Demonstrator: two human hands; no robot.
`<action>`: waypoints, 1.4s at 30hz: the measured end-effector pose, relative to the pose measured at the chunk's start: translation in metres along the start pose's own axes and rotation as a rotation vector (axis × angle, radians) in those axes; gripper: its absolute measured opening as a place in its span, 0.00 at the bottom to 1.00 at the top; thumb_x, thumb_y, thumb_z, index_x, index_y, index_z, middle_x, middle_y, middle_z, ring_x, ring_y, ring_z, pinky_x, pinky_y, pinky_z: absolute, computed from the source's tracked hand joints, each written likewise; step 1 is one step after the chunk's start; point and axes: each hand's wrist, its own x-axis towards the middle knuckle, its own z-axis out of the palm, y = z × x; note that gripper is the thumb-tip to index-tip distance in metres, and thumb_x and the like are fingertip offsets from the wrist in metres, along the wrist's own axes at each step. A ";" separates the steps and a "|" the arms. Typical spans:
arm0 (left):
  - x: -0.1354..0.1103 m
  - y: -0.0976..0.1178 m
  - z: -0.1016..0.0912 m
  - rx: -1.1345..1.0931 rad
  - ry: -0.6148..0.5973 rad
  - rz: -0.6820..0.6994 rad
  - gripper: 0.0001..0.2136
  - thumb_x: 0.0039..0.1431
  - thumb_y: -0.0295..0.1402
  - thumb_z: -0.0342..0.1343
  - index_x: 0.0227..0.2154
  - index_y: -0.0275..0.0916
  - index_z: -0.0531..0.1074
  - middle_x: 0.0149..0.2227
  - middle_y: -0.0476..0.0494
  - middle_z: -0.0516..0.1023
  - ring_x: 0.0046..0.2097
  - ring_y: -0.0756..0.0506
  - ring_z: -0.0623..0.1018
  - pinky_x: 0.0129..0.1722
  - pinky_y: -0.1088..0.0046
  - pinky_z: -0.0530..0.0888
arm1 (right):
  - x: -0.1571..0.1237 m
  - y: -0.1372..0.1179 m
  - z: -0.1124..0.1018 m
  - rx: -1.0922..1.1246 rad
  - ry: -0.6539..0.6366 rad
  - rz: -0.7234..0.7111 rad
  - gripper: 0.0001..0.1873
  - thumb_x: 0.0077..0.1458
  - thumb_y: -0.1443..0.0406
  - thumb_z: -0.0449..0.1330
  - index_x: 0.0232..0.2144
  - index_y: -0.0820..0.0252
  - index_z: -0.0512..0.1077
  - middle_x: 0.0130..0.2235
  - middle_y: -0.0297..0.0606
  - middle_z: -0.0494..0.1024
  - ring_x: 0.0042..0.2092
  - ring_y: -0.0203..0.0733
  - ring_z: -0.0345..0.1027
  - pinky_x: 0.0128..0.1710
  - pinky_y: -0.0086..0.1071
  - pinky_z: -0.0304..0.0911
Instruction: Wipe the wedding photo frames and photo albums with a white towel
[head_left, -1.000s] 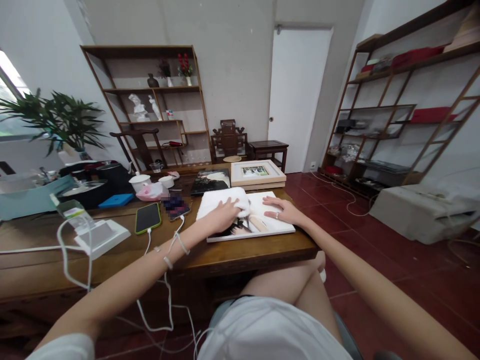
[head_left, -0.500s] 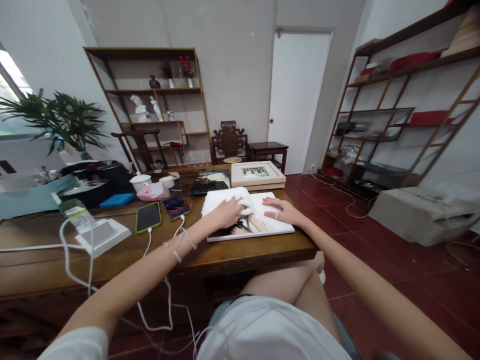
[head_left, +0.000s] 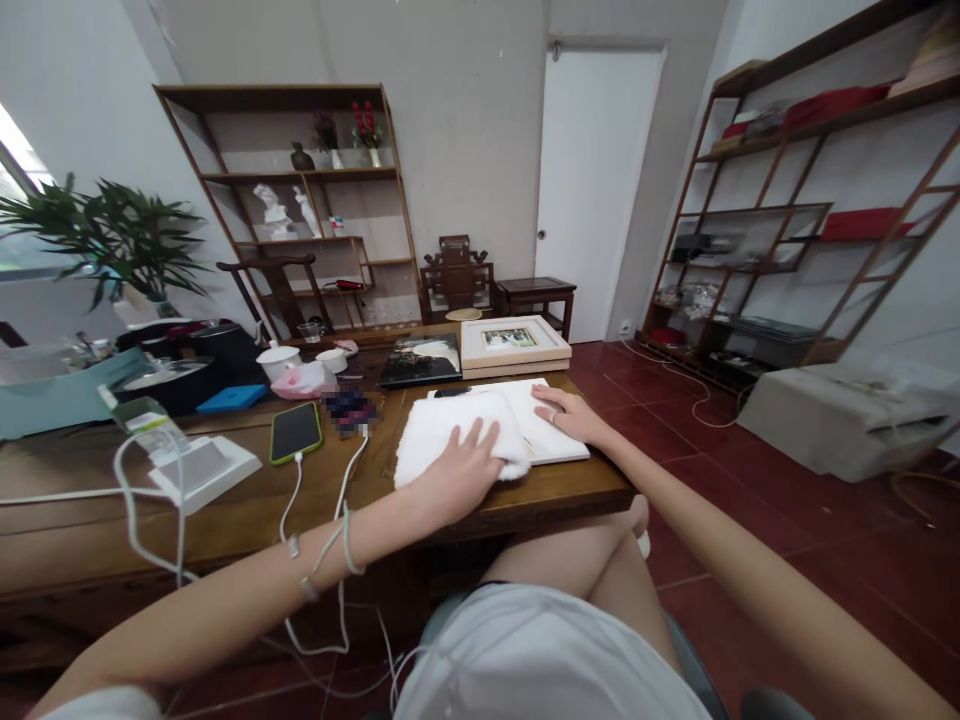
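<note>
A folded white towel [head_left: 427, 430] covers the left and front part of a flat white picture panel [head_left: 564, 446] near the table's front edge. My left hand [head_left: 469, 472] presses on the towel with its fingers spread, the thumb tucked at the towel's right edge, gripping it. Most of the panel's printed image is hidden under the towel. My right hand [head_left: 571, 412] lies on the panel's right side, fingers stretched out and holding nothing. Behind the panel are a dark picture panel [head_left: 420, 360] and a light wood picture frame [head_left: 551, 358].
To the left lie a phone with a green edge [head_left: 295, 433], white cables [head_left: 343, 490], an opened white box [head_left: 214, 475] and a blue flat item [head_left: 232, 398]. White bowls [head_left: 277, 358] and a pink plastic bag [head_left: 301, 380] sit further back. The wooden table [head_left: 360, 520] ends just right of the panel.
My left hand has drawn the towel toward me over the panel, hiding the printed picture that showed at the front. My right hand stays on the panel's right side.
</note>
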 end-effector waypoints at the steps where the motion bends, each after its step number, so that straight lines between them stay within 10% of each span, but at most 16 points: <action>1: -0.005 0.007 -0.003 -0.009 0.007 0.031 0.15 0.57 0.24 0.45 0.45 0.35 0.69 0.61 0.30 0.55 0.61 0.31 0.56 0.53 0.50 0.61 | 0.000 0.000 0.000 -0.005 -0.001 -0.006 0.20 0.50 0.62 0.57 0.47 0.55 0.72 0.55 0.39 0.68 0.57 0.46 0.60 0.59 0.42 0.52; 5: -0.004 0.008 -0.011 -0.054 0.002 0.067 0.14 0.58 0.27 0.45 0.46 0.35 0.68 0.60 0.31 0.56 0.60 0.32 0.58 0.52 0.52 0.62 | 0.000 -0.002 -0.002 -0.018 -0.005 -0.007 0.20 0.50 0.62 0.57 0.46 0.56 0.72 0.55 0.39 0.69 0.57 0.46 0.60 0.59 0.42 0.52; 12: 0.045 -0.055 0.008 -0.170 0.012 -0.017 0.15 0.63 0.33 0.39 0.48 0.40 0.66 0.57 0.38 0.62 0.58 0.39 0.61 0.51 0.60 0.65 | 0.001 0.000 -0.001 0.000 -0.020 0.010 0.20 0.51 0.61 0.57 0.47 0.56 0.71 0.55 0.39 0.68 0.59 0.46 0.57 0.61 0.43 0.49; 18: 0.039 -0.085 0.035 -0.188 0.047 -0.135 0.16 0.64 0.34 0.39 0.52 0.41 0.64 0.55 0.39 0.64 0.59 0.41 0.59 0.53 0.61 0.63 | 0.004 0.000 0.001 0.046 -0.009 0.060 0.25 0.48 0.60 0.59 0.49 0.59 0.69 0.57 0.41 0.66 0.59 0.48 0.57 0.60 0.44 0.50; 34: -0.029 0.022 -0.021 -0.081 -0.052 -0.039 0.13 0.57 0.27 0.45 0.42 0.36 0.71 0.61 0.32 0.54 0.61 0.31 0.55 0.52 0.50 0.64 | -0.001 -0.010 -0.001 -0.037 -0.025 0.017 0.23 0.49 0.60 0.58 0.48 0.60 0.71 0.55 0.43 0.67 0.58 0.47 0.59 0.59 0.42 0.51; 42: 0.030 -0.059 0.013 -0.148 0.006 -0.158 0.16 0.63 0.36 0.41 0.50 0.40 0.66 0.59 0.35 0.59 0.59 0.37 0.61 0.51 0.56 0.65 | 0.000 -0.007 -0.001 -0.045 -0.048 0.002 0.24 0.50 0.60 0.57 0.50 0.62 0.69 0.56 0.43 0.66 0.59 0.46 0.56 0.60 0.41 0.49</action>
